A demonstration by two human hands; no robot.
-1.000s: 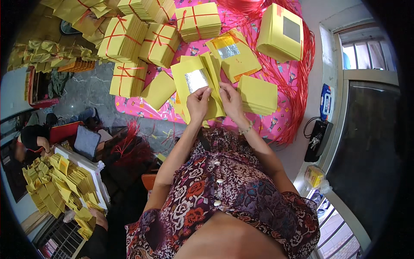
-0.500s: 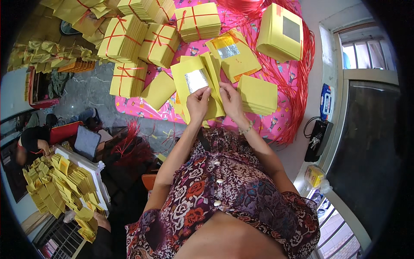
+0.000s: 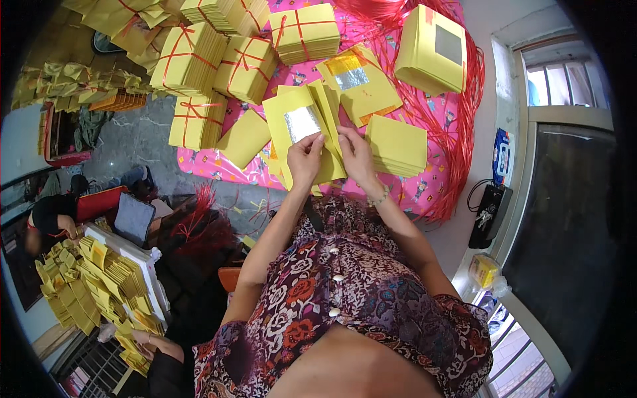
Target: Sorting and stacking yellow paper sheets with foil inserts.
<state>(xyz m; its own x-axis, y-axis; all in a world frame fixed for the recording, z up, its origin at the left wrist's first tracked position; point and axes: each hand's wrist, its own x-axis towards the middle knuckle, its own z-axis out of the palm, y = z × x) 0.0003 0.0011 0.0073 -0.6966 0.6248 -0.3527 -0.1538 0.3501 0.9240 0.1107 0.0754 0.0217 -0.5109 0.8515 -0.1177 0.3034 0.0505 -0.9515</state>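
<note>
The left hand (image 3: 305,159) and the right hand (image 3: 357,156) both pinch yellow papers (image 3: 280,123), at the near middle of the pink cloth (image 3: 199,160). Far left, bundles (image 3: 317,44) are already tied; at right, one stack (image 3: 396,142) lies untied.

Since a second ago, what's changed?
At lower left, a co-worker's hand has shifted, wrist now more exposed; its dark sleeve moved right. The person's left hand and right hand still pinch the yellow packets; tied bundles unmoved.
</note>
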